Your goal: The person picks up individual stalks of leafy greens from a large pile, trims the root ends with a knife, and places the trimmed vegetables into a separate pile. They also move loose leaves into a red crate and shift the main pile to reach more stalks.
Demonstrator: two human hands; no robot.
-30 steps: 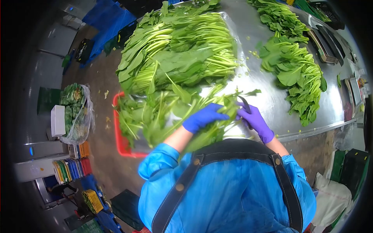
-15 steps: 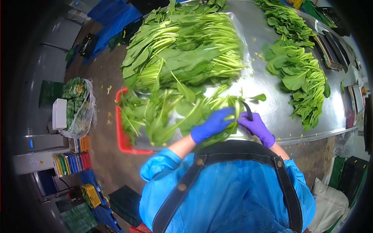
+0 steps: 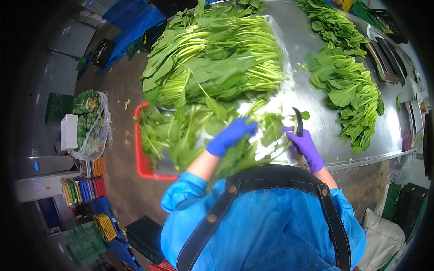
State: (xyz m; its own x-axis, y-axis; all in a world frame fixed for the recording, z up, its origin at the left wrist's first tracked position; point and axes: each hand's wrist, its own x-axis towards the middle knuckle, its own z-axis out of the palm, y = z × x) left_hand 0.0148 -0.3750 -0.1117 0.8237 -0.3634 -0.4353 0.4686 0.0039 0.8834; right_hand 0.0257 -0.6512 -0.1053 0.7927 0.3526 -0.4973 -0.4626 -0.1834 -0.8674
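My left hand (image 3: 232, 136), in a blue glove, is over loose leafy greens (image 3: 190, 140) near the table's front edge. Motion smears its fingers, so I cannot make out whether they hold anything. To its right, my right hand (image 3: 308, 148) in a purple glove is closed around a small knife (image 3: 299, 121) whose dark curved blade points up. A leafy stalk (image 3: 272, 129) lies between the two hands, its stem close to the right fingers. Further up the table is a big stack of leafy greens (image 3: 217, 58), stems mostly toward the right.
More greens (image 3: 348, 90) lie in a row along the right of the metal table (image 3: 298, 92). A red crate (image 3: 143, 158) edges the loose greens at the left. Bagged vegetables (image 3: 86, 117) and a white box (image 3: 69, 132) stand beyond the floor on the left.
My left hand has moved left, away from the right hand, and the stalk between them shows more openly. My right hand has shifted slightly right and down, with the knife blade now upright.
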